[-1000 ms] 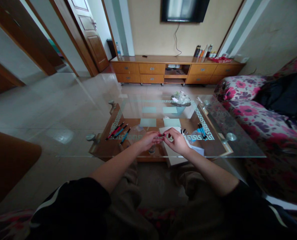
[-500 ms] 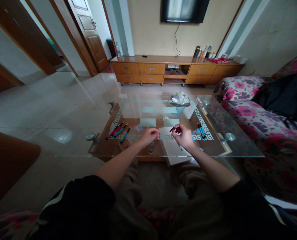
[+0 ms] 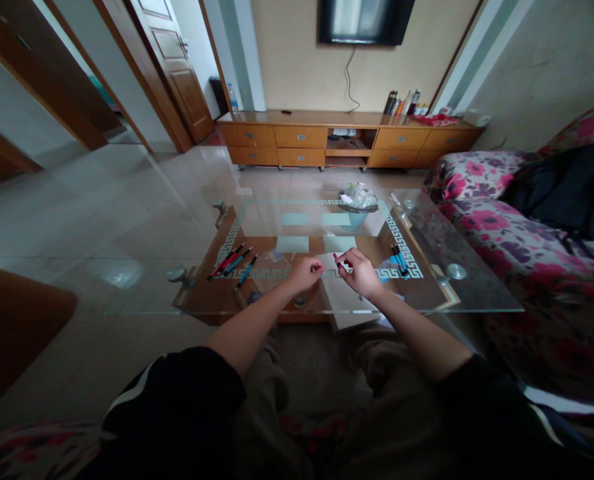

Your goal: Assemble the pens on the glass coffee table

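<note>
My right hand [image 3: 361, 275] is closed in a pinch on a short red-and-black pen piece [image 3: 337, 261], held above the glass table. Just left of it, my left hand [image 3: 307, 272] has its fingers curled with the tips together. Whatever may be between those fingertips is hidden or too small to name. The two hands are close but apart. Red and blue pens [image 3: 233, 262] lie on the glass to the left. More blue pens [image 3: 399, 261] lie to the right. A white box-like object [image 3: 344, 303] shows under the right hand.
The glass table [image 3: 141, 303] has a wooden lower shelf. Beyond its far side stands a waste basket [image 3: 357, 219] with a filled bag. A flowered sofa [image 3: 487, 217] flanks the right, and a low TV cabinet [image 3: 301, 138] lines the wall.
My left hand has moved right, nearer the right hand, and its fingers have curled in more. My right hand has shifted slightly left, and the pen piece now points differently.
</note>
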The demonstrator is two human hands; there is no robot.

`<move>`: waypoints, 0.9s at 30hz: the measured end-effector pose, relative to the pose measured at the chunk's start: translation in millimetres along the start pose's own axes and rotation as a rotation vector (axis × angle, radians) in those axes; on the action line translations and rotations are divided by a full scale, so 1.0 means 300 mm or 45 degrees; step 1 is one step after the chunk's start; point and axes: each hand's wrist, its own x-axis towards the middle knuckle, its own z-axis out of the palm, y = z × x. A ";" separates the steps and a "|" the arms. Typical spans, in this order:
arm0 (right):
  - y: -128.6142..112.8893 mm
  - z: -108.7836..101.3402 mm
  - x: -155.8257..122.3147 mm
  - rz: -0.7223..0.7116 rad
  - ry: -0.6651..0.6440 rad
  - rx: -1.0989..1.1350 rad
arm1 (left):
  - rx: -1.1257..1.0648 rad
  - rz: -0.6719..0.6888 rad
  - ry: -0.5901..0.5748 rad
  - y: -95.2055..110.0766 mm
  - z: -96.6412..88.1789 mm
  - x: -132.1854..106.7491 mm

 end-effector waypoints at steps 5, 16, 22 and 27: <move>0.014 0.006 -0.008 -0.042 -0.166 -0.114 | 0.184 0.011 0.008 -0.024 0.014 0.004; -0.008 0.018 -0.004 -0.160 -0.509 -0.373 | 0.257 0.014 -0.035 -0.047 0.011 -0.007; -0.003 0.022 -0.011 -0.135 -0.533 -0.312 | 0.212 0.039 0.001 -0.078 -0.007 -0.008; 0.046 -0.044 -0.006 0.069 -0.079 -0.225 | 0.217 0.047 0.041 -0.069 -0.050 -0.015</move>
